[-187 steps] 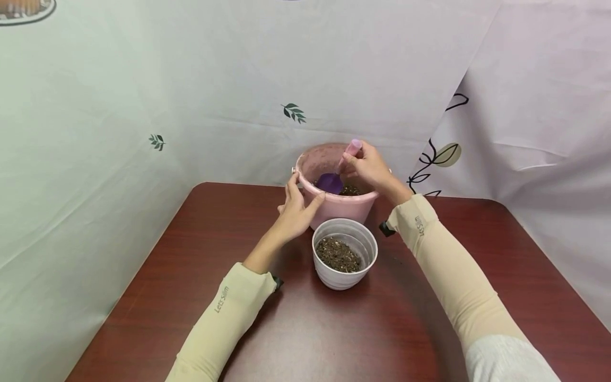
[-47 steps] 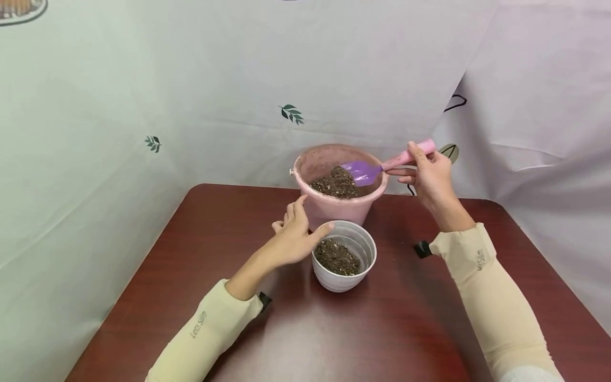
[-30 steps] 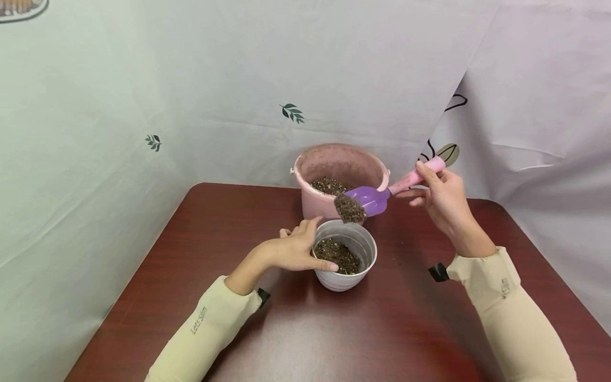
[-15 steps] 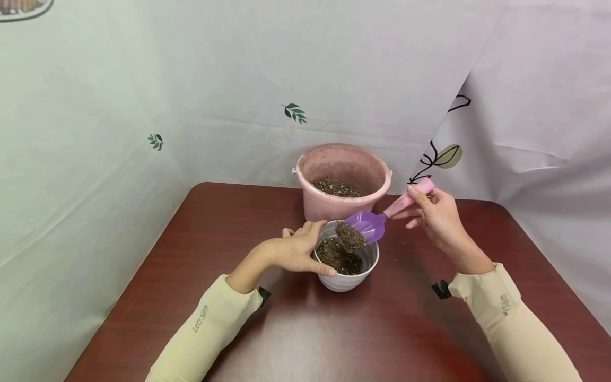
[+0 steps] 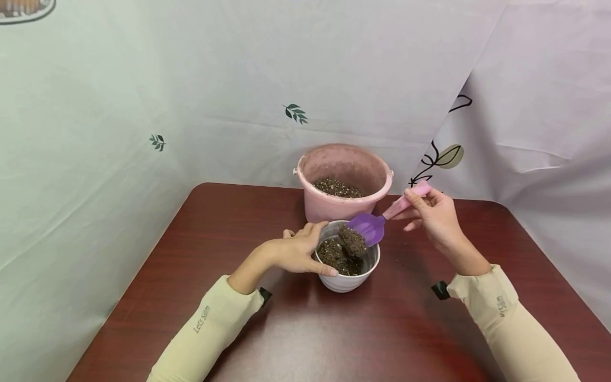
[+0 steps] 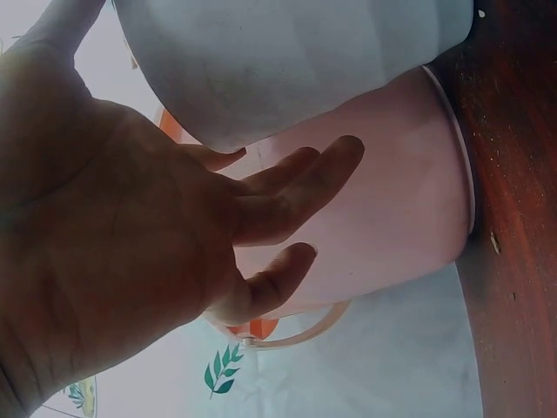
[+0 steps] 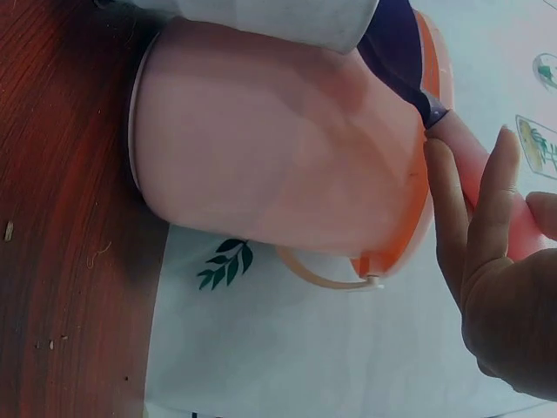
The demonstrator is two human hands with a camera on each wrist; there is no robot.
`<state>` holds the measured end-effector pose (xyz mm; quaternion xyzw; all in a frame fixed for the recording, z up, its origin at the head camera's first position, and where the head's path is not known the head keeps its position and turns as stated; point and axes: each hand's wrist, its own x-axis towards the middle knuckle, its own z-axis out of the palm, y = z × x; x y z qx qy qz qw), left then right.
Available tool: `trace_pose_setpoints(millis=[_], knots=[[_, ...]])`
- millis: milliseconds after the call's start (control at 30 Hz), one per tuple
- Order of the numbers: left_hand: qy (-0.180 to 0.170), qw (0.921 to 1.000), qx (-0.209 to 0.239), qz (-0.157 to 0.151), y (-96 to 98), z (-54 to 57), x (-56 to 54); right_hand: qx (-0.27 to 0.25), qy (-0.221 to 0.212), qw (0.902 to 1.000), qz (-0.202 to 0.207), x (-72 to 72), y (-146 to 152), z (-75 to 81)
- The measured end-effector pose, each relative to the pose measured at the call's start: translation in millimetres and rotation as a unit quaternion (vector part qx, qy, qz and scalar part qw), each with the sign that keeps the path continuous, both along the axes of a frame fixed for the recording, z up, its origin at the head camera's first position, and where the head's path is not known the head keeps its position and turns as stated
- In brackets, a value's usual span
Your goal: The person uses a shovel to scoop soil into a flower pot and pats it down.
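My right hand (image 5: pixel 438 218) pinches the pink handle of a garden trowel (image 5: pixel 374 229) between thumb and fingers. The trowel's purple blade tilts down into the white pot (image 5: pixel 341 284), with a clump of dark soil (image 5: pixel 353 243) at its tip. More soil lies in the pot's bottom. My left hand (image 5: pixel 298 252) rests against the pot's left rim, thumb along the near side and fingers toward the back. In the left wrist view its loosely extended fingers (image 6: pixel 305 187) show beside the pot wall. Right behind the pot stands a pink bucket (image 5: pixel 324 207) with soil inside.
Both containers stand on a dark red-brown table (image 5: pixel 229 223). Pale cloth (image 5: pixel 229 95) with leaf prints hangs behind the table and along its sides. A bucket handle (image 7: pixel 318 274) hangs down in the right wrist view. Small crumbs (image 7: pixel 52 344) lie on the tabletop.
My right hand has lifted the trowel with soil out of the bucket and lowered it into the pot. My left hand has moved from the bucket's rim to the pot's rim.
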<state>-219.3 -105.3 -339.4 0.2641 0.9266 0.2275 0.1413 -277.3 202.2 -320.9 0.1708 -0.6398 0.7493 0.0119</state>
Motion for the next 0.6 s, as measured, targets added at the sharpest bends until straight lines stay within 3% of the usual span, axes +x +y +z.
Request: trace_pose_setpoints(millis=[233, 600], knots=[[-0.003, 1.0000, 0.001, 0.000, 1.2, 0.0, 0.6, 0.023, 0.025, 0.9994, -0.011, -1.1, -2.5, -2.0], [-0.007, 1.0000, 0.000, 0.002, 0.5, -0.7, -0.3, 0.018, 0.039, 0.9990, -0.014, -0.5, -5.4, -2.5]])
